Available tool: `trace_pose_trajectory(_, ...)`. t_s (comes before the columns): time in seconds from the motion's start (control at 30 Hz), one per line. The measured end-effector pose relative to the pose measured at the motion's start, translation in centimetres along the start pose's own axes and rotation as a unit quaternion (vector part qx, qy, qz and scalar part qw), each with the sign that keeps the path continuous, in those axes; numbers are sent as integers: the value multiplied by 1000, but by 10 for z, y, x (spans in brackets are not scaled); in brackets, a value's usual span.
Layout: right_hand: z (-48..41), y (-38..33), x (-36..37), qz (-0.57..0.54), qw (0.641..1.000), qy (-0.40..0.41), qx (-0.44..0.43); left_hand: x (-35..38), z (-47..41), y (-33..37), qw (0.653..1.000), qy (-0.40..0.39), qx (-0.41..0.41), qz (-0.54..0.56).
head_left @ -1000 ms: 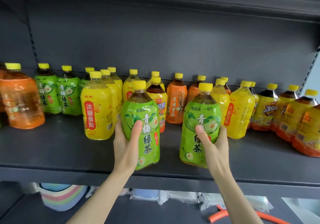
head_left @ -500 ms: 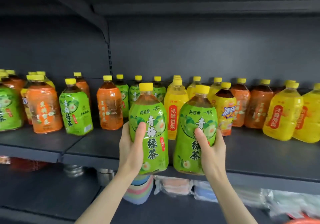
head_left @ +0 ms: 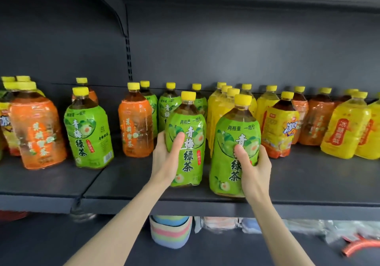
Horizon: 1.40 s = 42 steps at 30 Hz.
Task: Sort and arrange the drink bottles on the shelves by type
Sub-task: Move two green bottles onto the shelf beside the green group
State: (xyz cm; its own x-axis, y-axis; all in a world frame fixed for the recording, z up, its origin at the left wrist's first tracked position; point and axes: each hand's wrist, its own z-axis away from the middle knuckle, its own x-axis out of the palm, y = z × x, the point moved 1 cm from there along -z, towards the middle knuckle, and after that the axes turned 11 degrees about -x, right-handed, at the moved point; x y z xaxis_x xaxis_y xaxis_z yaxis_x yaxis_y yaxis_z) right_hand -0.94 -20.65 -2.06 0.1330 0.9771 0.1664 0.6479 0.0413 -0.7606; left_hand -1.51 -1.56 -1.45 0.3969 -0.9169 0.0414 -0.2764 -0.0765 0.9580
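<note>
My left hand (head_left: 167,159) grips a green-labelled tea bottle (head_left: 188,142) with a yellow cap, upright over the front of the dark shelf (head_left: 123,185). My right hand (head_left: 254,169) grips a second green tea bottle (head_left: 228,152) just to its right, near the shelf's front edge. Whether either bottle's base touches the shelf I cannot tell. Another green bottle (head_left: 88,130) stands alone to the left, and more green bottles (head_left: 167,105) stand at the back behind the held one.
Orange-labelled bottles (head_left: 35,132) (head_left: 135,126) stand left and centre-left. Yellow bottles (head_left: 221,109) (head_left: 347,132) and a yellow-and-red iced tea bottle (head_left: 280,126) fill the right. A shelf joint (head_left: 90,185) lies left of my arms. Striped bowls (head_left: 170,233) and packets sit on the lower shelf.
Both hands have carried the two green bottles leftward along the shelf and lowered them near its front. The view has shifted left, bringing the left shelf section's bottles into sight.
</note>
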Motion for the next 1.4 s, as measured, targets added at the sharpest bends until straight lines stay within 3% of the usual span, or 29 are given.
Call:
trace_pose_trajectory(0.63,-2,17,3,10,999,8,-34,8,-75,-31,991,-126,-23,-44)
trace_pose_trajectory(1.4,-2,18,5,-4,999,5,-34,46,-122,-50,992,-105,-74,-21)
